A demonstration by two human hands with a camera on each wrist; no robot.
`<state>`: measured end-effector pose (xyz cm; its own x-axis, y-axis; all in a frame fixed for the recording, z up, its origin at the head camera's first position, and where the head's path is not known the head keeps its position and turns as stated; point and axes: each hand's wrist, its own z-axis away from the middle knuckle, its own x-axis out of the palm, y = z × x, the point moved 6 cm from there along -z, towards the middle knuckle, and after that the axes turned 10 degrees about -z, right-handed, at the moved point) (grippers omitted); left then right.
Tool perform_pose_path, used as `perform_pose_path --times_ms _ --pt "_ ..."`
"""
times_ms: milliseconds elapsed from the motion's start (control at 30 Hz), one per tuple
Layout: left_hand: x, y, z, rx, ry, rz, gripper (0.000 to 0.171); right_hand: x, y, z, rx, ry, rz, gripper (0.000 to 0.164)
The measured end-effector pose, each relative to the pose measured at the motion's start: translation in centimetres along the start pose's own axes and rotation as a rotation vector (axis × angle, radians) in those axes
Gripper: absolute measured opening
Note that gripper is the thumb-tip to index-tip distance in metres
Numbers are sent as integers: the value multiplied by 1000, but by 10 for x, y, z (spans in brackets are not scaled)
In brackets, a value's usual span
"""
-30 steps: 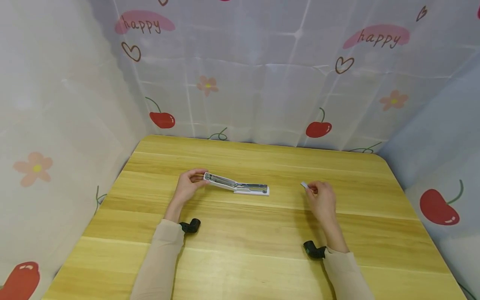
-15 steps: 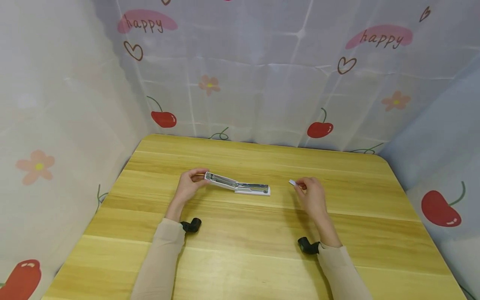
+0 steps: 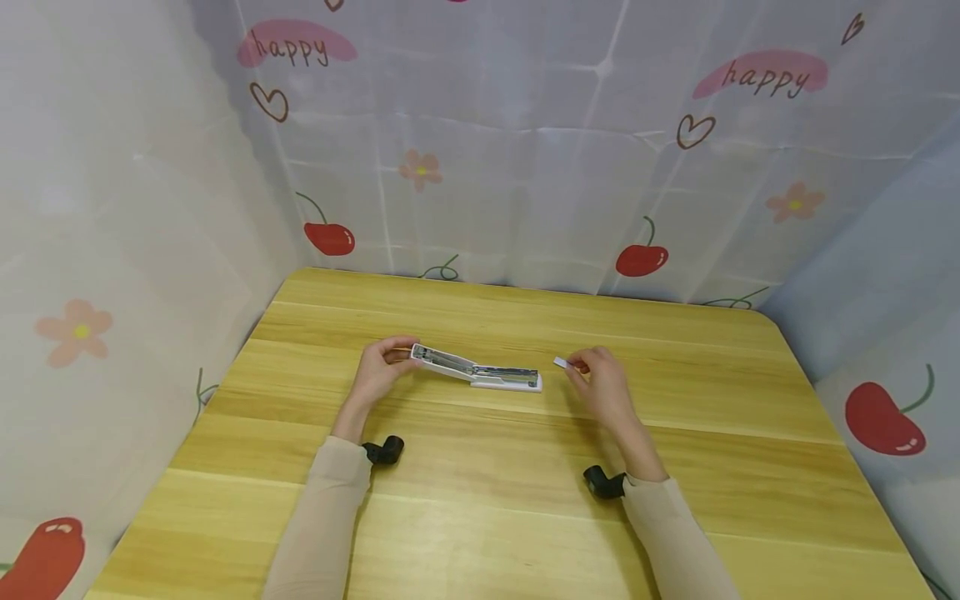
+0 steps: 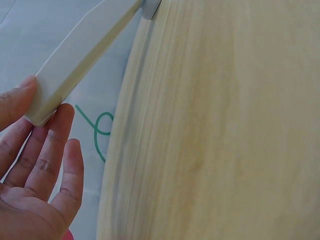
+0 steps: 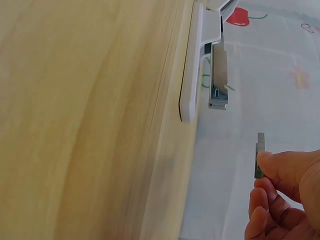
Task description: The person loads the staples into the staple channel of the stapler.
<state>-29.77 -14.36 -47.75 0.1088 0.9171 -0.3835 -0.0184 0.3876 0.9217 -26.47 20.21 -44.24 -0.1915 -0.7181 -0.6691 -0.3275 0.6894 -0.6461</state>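
Observation:
A white stapler (image 3: pixel 506 384) lies on the wooden table with its top swung wide back to the left, showing the metal staple channel. My left hand (image 3: pixel 377 371) holds the end of the raised top between thumb and fingers; the left wrist view shows the stapler's smooth white cover (image 4: pixel 75 55) in that pinch. To the right, my right hand (image 3: pixel 602 387) pinches a short grey strip of staples (image 3: pixel 561 362) above the table, a little way off the stapler's front end. In the right wrist view the staple strip (image 5: pixel 259 155) points up past the thumb, apart from the stapler base (image 5: pixel 192 75).
The wooden table (image 3: pixel 465 500) reaches back to a hanging curtain (image 3: pixel 510 183) printed with cherries and flowers. A black wrist camera (image 3: pixel 384 451) sits at the left cuff and another black camera (image 3: pixel 603 482) at the right cuff.
My right hand has moved left with the staple strip, bringing it closer to the stapler's front end. The left hand and the stapler stay in place.

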Motion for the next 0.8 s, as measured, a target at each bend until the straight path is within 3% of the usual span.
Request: perform_pose_path --times_ms 233,467,800 --pt "2 -15 -8 18 23 -26 40 10 -10 -5 -48 -37 -15 9" --pt "2 -13 -7 26 29 -25 40 21 -17 -11 -88 -74 -7 9" --pt "2 -12 -5 24 35 -31 40 38 -29 -15 -57 -195 -12 9"
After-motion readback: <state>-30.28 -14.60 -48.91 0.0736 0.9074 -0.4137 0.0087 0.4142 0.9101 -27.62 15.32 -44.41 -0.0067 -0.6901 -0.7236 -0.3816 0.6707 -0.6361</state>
